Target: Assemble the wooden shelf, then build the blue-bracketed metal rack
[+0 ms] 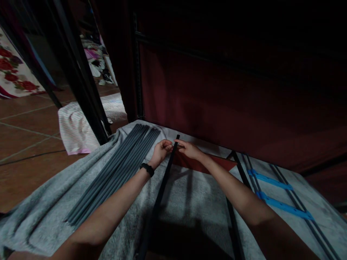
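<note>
Left hand and right hand meet at a slim black bar over fuzzy cloth, their grip impossible to tell.

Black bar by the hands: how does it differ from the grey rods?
The black bar is single; the grey rods lie bunched together. The left hand and right hand are at the bar's far end; neither holds the rods. Bar and rods are both long, straight and narrow.

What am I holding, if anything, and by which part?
Your left hand and right hand are at the black bar, near its far end; exactly what they grip can't be told.
</note>
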`<state>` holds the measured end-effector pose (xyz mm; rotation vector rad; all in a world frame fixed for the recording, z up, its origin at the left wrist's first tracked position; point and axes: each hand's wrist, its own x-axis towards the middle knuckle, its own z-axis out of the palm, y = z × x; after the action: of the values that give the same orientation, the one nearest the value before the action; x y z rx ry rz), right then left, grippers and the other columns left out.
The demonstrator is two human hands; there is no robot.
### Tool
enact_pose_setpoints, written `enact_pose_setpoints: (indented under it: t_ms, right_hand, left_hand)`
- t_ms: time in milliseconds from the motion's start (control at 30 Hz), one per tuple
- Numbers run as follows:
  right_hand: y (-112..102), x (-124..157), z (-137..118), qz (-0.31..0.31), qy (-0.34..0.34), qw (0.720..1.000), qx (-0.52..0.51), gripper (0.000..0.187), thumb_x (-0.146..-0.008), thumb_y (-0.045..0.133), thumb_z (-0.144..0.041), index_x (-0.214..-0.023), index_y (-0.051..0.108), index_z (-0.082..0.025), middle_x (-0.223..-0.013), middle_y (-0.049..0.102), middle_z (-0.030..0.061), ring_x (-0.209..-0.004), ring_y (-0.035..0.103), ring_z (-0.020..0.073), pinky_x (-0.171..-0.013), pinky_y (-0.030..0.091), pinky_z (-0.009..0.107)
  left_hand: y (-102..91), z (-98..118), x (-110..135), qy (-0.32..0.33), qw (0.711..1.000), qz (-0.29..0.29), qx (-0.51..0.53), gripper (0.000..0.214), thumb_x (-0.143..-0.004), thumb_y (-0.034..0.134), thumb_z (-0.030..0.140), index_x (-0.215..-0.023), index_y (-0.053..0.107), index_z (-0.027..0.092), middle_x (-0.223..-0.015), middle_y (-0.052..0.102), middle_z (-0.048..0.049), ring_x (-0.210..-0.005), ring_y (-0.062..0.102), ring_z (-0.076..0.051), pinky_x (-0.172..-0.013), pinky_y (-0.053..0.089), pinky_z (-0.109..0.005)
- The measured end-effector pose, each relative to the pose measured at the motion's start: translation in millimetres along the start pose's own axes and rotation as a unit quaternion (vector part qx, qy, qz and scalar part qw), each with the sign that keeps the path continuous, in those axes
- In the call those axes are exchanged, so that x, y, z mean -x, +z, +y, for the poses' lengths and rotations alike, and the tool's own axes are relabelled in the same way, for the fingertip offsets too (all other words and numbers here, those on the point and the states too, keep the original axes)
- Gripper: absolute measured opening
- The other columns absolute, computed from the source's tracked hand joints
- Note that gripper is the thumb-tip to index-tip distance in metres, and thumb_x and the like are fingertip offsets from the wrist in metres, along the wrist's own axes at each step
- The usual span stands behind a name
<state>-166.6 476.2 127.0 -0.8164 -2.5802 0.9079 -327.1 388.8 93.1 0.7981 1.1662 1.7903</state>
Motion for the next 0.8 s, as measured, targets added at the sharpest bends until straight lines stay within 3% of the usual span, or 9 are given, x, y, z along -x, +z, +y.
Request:
enact_pose_setpoints:
  t_ms: [100, 200, 367, 633, 800]
  right_hand:
    - [0.0, 1.7, -3.1, 0.005, 0.011, 1.000, 0.017, 0.064, -0.086, 0.056, -0.008, -0.146, 0.051, -0.029, -0.135, 0.066, 0.0026, -0.125, 0.062, 0.0172, -0.108, 0.045, 0.034]
    - [-0.8, 2.9, -5.5, 0.000, 0.018, 0.999, 0.029, 0.063, -0.087, 0.056, -0.010, -0.146, 0.050, -0.032, -0.137, 0.065, 0.0007, -0.127, 0.060, 0.0170, -0.108, 0.045, 0.034]
    - [-2.3, 4.4, -7.2, -0.004, 0.005, 0.999, 0.041, 0.061, -0.090, 0.054, -0.012, -0.147, 0.049, -0.030, -0.141, 0.062, 0.0005, -0.130, 0.058, 0.0160, -0.109, 0.044, 0.030]
    - [-5.3, 7.3, -10.5, -0.013, 0.029, 0.997, 0.073, 0.061, -0.091, 0.053, -0.014, -0.148, 0.047, -0.036, -0.144, 0.058, -0.0044, -0.132, 0.056, 0.0177, -0.109, 0.045, 0.030]
    - [-4.7, 5.2, -4.5, -0.010, 0.006, 0.999, 0.051, 0.063, -0.089, 0.055, -0.011, -0.147, 0.050, -0.036, -0.144, 0.058, -0.0048, -0.132, 0.056, 0.0170, -0.110, 0.043, 0.029]
  left_hand:
    - [-5.3, -1.0, -2.7, -0.010, 0.998, -0.043, -0.035, 0.028, -0.057, 0.087, 0.029, -0.070, 0.067, 0.015, -0.062, 0.065, -0.0016, -0.056, 0.059, -0.013, -0.054, 0.047, -0.022]
    - [-7.4, -2.9, -4.6, 0.001, 0.998, -0.036, -0.055, 0.028, -0.061, 0.086, 0.034, -0.071, 0.069, 0.015, -0.062, 0.064, -0.0024, -0.055, 0.056, -0.012, -0.053, 0.045, -0.022]
    - [-4.0, -5.7, -5.6, 0.003, 0.999, -0.021, -0.034, 0.026, -0.061, 0.085, 0.031, -0.072, 0.069, 0.014, -0.061, 0.064, -0.0023, -0.054, 0.054, -0.011, -0.053, 0.042, -0.021]
    - [0.3, -5.2, -5.0, -0.059, 0.998, 0.008, 0.022, 0.023, -0.057, 0.082, 0.023, -0.074, 0.070, 0.012, -0.067, 0.068, -0.0048, -0.058, 0.059, -0.012, -0.057, 0.047, -0.023]
    - [1.1, -3.3, -6.8, -0.074, 0.997, 0.020, 0.017, 0.020, -0.058, 0.080, 0.018, -0.074, 0.069, 0.011, -0.066, 0.068, -0.0043, -0.057, 0.059, -0.011, -0.056, 0.046, -0.022]
